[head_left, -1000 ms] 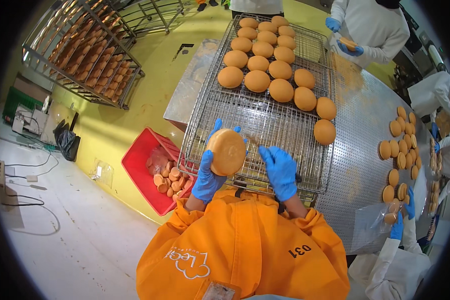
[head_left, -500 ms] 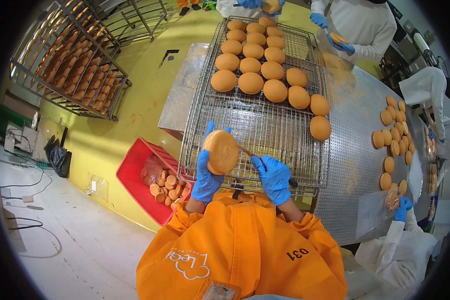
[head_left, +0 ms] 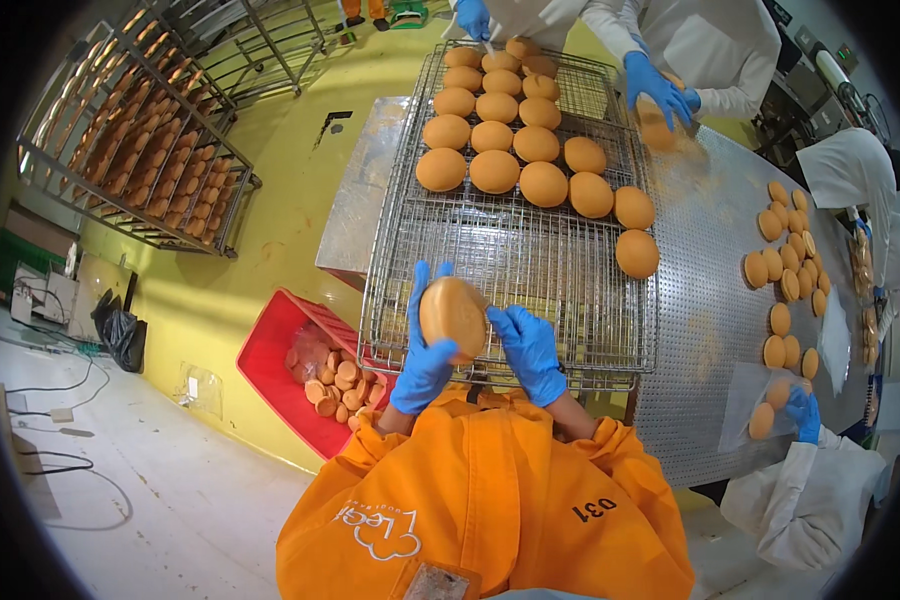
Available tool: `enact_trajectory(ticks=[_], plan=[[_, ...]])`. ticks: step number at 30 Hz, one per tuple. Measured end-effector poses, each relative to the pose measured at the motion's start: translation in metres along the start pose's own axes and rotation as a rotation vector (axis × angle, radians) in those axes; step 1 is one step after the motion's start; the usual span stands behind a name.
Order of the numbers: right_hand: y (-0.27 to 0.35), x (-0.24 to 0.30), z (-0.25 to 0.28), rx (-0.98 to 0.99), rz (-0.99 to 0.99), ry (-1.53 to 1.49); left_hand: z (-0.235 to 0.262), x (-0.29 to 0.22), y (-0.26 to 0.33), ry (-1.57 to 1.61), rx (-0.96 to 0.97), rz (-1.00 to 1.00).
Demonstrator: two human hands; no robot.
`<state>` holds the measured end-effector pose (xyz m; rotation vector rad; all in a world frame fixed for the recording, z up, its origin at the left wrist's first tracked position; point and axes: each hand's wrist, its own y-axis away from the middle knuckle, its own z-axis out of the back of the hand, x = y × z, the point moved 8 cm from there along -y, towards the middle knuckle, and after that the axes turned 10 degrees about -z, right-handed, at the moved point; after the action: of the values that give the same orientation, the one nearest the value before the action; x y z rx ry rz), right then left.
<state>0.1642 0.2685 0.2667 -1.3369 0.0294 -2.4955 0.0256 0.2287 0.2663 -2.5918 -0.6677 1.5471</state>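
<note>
Above the near end of the wire racks, my left hand (head_left: 425, 372) is closed around a round golden-brown sponge cake (head_left: 454, 318), which is tilted and slightly blurred. My right hand (head_left: 532, 352) is closed close to the cake's right edge. It grips a thin tool whose dark handle end shows just below the palm; the rest of the tool is hidden by the fingers and the cake. Beyond my hands, rows of similar round cakes (head_left: 494, 172) lie on the stacked wire racks (head_left: 450, 235).
A red crate (head_left: 270, 345) with small cake pieces stands on the floor at left. Farther left is a trolley (head_left: 175, 250) full of cakes. The perforated metal table (head_left: 685, 330) at right holds more cakes. Co-workers' gloved hands (head_left: 655, 85) work across the racks and at the table's right.
The cake has turned more edge-on, and my right hand has moved left, close against it. The tool's shaft, visible before, is now hidden. Across the racks, a co-worker's hand has reached down to the cakes.
</note>
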Motion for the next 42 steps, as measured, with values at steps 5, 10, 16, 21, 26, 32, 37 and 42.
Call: enact_trajectory(ticks=[5, 10, 16, 21, 26, 32, 37, 42], plan=[[0.016, 0.008, 0.016, -0.197, 0.15, -0.063, -0.018, 0.029, 0.004, 0.275, 0.273, 0.249], [0.004, -0.054, 0.032, -0.076, -0.184, -0.016, -0.036, 0.054, 0.008, 0.034, 0.312, 0.276], [0.025, -0.08, 0.072, -0.109, -0.377, -0.427, -0.084, 0.125, 0.008, 0.001, 0.407, 0.392], [0.051, -0.233, 0.144, -0.529, -0.631, -1.2, -0.208, 0.154, -0.028, -0.404, 0.936, 0.223], [0.082, -0.279, 0.19, -0.796, -0.859, -1.211, -0.272, 0.247, -0.086, -1.277, 1.058, -0.18], [0.081, -0.238, 0.179, -0.345, -0.905, -1.05, -0.243, 0.267, -0.079, -0.906, 1.035, 0.045], [0.052, -0.187, 0.174, -0.361, -0.595, -0.4, -0.21, 0.182, -0.027, 0.827, 0.346, 0.965], [0.01, -0.059, 0.144, -0.222, -0.055, 0.266, -0.154, 0.118, -0.028, 0.438, 0.265, 0.569]])
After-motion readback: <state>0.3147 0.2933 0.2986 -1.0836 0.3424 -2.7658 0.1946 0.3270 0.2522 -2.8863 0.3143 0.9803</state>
